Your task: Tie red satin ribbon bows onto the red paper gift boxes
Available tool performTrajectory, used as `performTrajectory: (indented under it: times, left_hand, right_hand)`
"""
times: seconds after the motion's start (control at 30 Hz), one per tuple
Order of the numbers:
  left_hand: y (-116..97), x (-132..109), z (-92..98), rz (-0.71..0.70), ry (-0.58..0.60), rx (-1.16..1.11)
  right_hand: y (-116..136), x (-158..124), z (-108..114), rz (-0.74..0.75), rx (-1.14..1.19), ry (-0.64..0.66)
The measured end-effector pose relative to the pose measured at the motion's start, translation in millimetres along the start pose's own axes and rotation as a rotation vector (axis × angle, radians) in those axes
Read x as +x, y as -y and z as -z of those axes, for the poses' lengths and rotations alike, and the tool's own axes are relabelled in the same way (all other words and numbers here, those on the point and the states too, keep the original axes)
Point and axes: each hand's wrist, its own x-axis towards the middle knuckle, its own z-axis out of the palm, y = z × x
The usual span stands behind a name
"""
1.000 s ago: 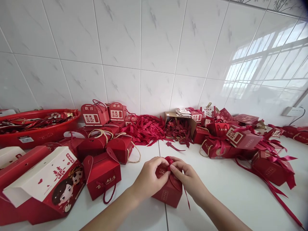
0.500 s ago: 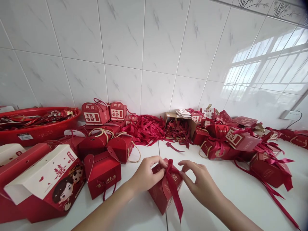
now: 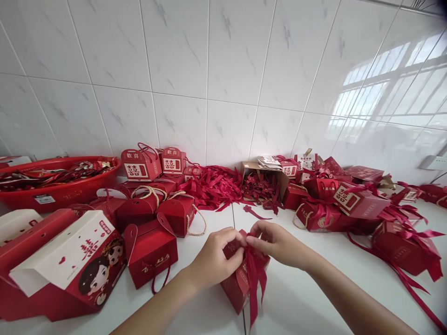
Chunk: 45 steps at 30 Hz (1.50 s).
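Observation:
A red gift box point(image 3: 234, 289) stands on the white table in front of me, with a dark red ribbon point(image 3: 254, 284) at its top and two tails hanging down its near side. My left hand point(image 3: 218, 256) is closed at the box's upper left, thumb and forefinger pinched at the ribbon. From the right, my right hand point(image 3: 274, 244) pinches the ribbon at the top of the box, its fingertips close to the left ones. The fingers partly hide the knot area, so its form is not clear.
Several red boxes point(image 3: 152, 253) with cord handles stand at left, beside larger red and white boxes point(image 3: 66, 260). Behind are a red basin point(image 3: 70, 190), a heap of ribbons point(image 3: 218, 186) and a cardboard box point(image 3: 248, 168) of tags. Ribboned boxes point(image 3: 405, 246) are piled at right.
My right hand has moved left onto the ribbon and closed on it. Two ribbon tails now hang in front where one showed before. The view has shifted slightly.

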Motion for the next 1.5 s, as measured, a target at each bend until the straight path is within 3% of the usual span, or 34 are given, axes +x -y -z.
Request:
performTrajectory:
  times: [0.2,0.4,0.5,0.63,0.77,0.87,1.07,1.3,1.5]
  left_hand:
    - [3,1,5.1,-0.067,0.019,0.105]
    - [4,5,15.4,-0.161,0.003,0.244]
    - [5,7,18.5,-0.180,-0.022,0.337]
    - [2,7,20.4,-0.149,-0.010,0.351]
    - [-5,7,23.1,-0.024,0.113,0.216]
    - [-6,9,24.5,0.050,0.122,0.177]
    - [-2,10,23.5,0.022,0.141,0.154]
    - [8,8,24.9,0.077,0.227,0.015]
    - [5,9,23.9,0.139,0.209,-0.148]
  right_hand:
    - [-8,5,-2,0.228,0.201,0.019]
    - [-23,-7,-6,0.646,-0.243,-0.100]
    - [-35,-9,-11,0.747,-0.329,-0.108]
    - [-42,-6,-14,0.781,-0.294,-0.108]
    - [-43,-2,-17,0.804,-0.206,-0.111]
    - [-44,-1,-20,0.817,-0.158,-0.123]
    - [-48,-1,-22,0.787,-0.135,-0.126]
    - [-50,-1,-22,0.764,-0.078,-0.112]
    - [-51,-1,-24,0.779,-0.070,-0.121]
